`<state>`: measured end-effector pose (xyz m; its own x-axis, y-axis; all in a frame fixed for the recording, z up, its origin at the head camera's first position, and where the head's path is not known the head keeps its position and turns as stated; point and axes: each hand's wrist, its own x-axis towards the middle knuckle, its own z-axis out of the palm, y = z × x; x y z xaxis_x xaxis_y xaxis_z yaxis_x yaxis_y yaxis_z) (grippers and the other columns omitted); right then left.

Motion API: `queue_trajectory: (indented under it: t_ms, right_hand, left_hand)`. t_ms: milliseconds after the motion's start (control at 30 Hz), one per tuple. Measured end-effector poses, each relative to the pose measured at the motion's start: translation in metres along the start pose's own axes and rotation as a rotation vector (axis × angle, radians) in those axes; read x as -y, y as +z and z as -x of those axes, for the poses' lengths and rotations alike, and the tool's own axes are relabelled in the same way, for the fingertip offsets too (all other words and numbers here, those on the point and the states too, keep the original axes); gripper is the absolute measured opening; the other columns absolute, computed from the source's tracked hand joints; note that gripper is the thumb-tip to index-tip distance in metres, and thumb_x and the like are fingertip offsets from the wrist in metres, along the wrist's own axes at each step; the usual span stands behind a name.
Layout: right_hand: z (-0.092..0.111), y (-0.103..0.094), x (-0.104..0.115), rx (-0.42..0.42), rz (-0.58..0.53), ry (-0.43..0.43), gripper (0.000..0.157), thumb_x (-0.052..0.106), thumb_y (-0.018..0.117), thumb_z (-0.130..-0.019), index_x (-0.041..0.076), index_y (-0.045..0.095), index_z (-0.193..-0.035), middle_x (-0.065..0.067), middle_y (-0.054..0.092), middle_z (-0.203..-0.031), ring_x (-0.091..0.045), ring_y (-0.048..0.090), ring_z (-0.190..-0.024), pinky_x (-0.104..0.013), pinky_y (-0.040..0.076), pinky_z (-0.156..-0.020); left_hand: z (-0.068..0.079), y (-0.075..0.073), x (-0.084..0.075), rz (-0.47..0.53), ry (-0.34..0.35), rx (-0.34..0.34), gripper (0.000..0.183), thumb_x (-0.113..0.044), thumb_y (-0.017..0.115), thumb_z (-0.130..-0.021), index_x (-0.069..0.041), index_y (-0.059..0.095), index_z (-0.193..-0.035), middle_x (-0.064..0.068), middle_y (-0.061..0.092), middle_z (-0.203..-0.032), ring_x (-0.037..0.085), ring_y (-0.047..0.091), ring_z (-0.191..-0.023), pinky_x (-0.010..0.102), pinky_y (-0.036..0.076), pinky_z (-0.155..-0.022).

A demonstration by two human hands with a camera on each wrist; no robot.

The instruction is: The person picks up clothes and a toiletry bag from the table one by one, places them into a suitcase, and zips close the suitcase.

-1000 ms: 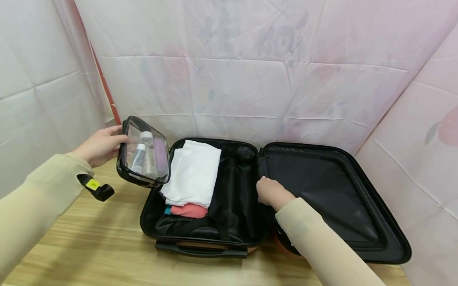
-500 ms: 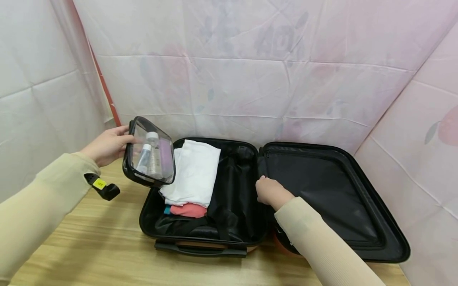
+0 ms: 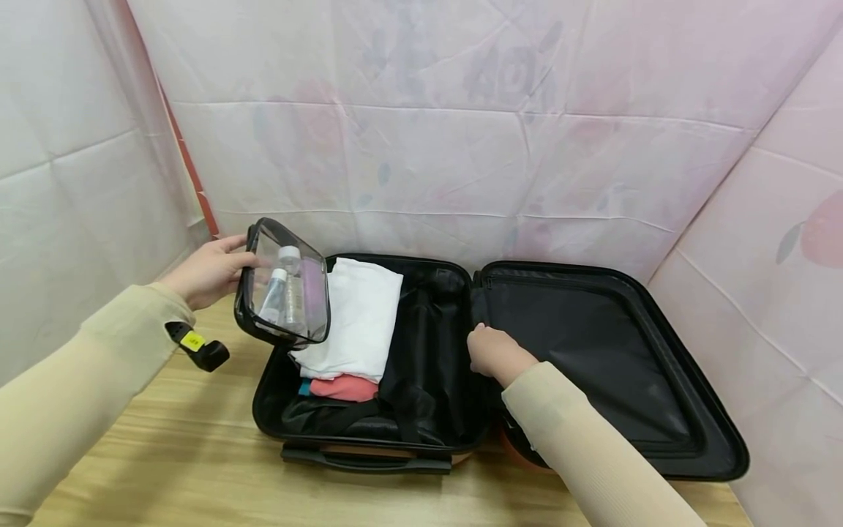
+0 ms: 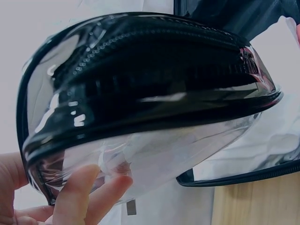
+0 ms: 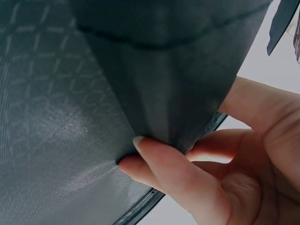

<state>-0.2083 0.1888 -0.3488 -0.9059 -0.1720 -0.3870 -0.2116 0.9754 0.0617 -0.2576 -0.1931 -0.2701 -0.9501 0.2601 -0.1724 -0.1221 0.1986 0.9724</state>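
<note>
My left hand (image 3: 207,274) holds a clear toiletry bag (image 3: 263,331) with black trim by its left side, tilted above the suitcase's left edge. Through its window show two clear bottles with white caps (image 3: 290,253) and a purple item (image 3: 315,289). The left wrist view shows the bag's black side (image 4: 154,75) and my fingers against its clear wall. My right hand (image 3: 499,353) is at the hinge side of the open black suitcase (image 3: 437,351). In the right wrist view, its fingers pinch a dark fabric flap (image 5: 164,89) of the lining.
Folded white cloth (image 3: 362,315) lies in the suitcase's left half, over coral cloth (image 3: 345,388) and a bit of blue (image 3: 304,387). The lid half (image 3: 593,359) lies open to the right. A wooden tabletop (image 3: 217,454) carries the suitcase, with curtained walls (image 3: 421,161) around.
My left hand has carried the toiletry bag a little to the right, further over the white cloth. The right hand keeps its hold at the hinge.
</note>
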Motion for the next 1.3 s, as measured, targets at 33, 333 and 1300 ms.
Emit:
queue_trajectory:
  t_ms: [33,333,1300]
  right_hand:
    - [0.0,0.0,0.0,0.002,-0.002,-0.001,0.053,0.013,0.057,-0.079,-0.016,0.037,-0.119,-0.027,0.034,-0.124,-0.027,0.053,-0.071,-0.033,0.042,-0.057]
    - [0.001,-0.001,-0.001,0.007,-0.011,-0.015,0.05,0.013,0.058,-0.079,-0.014,0.04,-0.117,-0.028,0.031,-0.126,-0.031,0.054,-0.081,-0.033,0.042,-0.058]
    - [0.001,-0.002,0.004,0.002,-0.017,-0.035,0.044,0.013,0.056,-0.08,-0.011,0.045,-0.115,-0.028,0.032,-0.126,-0.032,0.052,-0.089,-0.032,0.042,-0.06]
  left_hand:
    - [0.0,0.001,0.0,-0.001,-0.004,-0.002,0.065,-0.012,0.045,-0.087,-0.006,0.004,-0.137,0.022,0.037,-0.12,0.015,0.058,-0.082,0.027,0.045,-0.071]
    - [-0.001,0.008,-0.001,0.004,-0.019,0.024,0.067,-0.011,0.045,-0.087,-0.008,0.0,-0.137,0.025,0.025,-0.129,0.017,0.057,-0.087,0.027,0.044,-0.074]
    - [-0.014,0.028,-0.001,0.039,-0.021,0.041,0.064,-0.009,0.043,-0.087,-0.011,0.004,-0.137,0.025,0.031,-0.127,0.018,0.058,-0.082,0.03,0.045,-0.072]
